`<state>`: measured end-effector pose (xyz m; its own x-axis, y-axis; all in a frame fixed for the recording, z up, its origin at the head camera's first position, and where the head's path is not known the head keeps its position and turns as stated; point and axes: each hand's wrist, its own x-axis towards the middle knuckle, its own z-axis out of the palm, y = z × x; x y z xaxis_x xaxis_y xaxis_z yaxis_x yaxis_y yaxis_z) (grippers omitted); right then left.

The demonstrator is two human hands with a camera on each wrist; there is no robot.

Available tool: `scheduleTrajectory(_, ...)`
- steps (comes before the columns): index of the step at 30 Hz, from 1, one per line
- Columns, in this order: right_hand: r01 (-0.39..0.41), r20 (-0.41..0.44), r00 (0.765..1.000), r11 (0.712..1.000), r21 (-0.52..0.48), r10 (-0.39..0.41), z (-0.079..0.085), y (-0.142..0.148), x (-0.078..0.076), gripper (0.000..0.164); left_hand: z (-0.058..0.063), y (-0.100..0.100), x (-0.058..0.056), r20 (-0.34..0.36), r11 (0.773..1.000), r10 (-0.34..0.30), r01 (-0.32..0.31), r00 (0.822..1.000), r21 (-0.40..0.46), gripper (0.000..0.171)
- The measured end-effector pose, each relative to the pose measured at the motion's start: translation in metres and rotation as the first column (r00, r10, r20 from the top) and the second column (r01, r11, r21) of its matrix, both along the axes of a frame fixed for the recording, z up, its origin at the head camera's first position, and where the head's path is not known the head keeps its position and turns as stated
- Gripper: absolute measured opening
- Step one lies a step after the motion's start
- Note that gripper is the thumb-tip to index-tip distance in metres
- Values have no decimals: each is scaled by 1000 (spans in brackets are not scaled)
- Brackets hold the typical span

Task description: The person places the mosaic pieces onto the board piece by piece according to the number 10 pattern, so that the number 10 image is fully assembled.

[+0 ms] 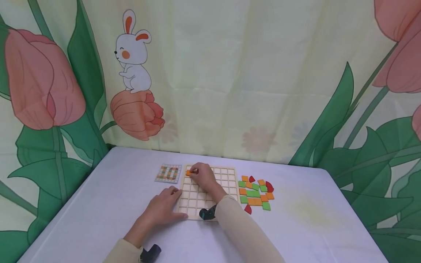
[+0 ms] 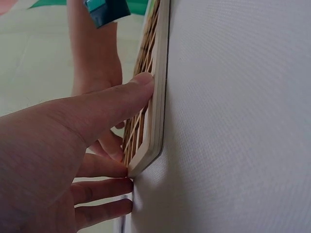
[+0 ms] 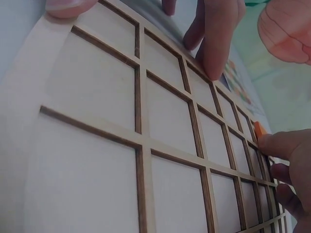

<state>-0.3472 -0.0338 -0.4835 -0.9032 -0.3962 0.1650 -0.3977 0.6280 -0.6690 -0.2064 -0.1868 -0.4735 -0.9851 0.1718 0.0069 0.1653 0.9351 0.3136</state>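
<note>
Pinching what seems an orange tile (image 1: pixel 188 172), the right hand (image 1: pixel 204 177) partly covers it.

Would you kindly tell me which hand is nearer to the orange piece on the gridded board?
Right: the right hand touches the orange piece, while the left hand is farther, at the near-left corner of the gridded board.

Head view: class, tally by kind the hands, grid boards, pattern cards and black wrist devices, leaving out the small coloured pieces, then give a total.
Hands: 2, left hand and right hand
Grid board: 1
Pattern card: 1
Black wrist devices: 2
Total: 6
</note>
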Motion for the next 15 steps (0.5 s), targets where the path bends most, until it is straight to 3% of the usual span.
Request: scheduleTrajectory(15, -76, -16, 997, 995, 62, 77, 5, 1, 7, 6, 4, 1, 3, 3, 1000, -5, 5, 1000, 4, 87)
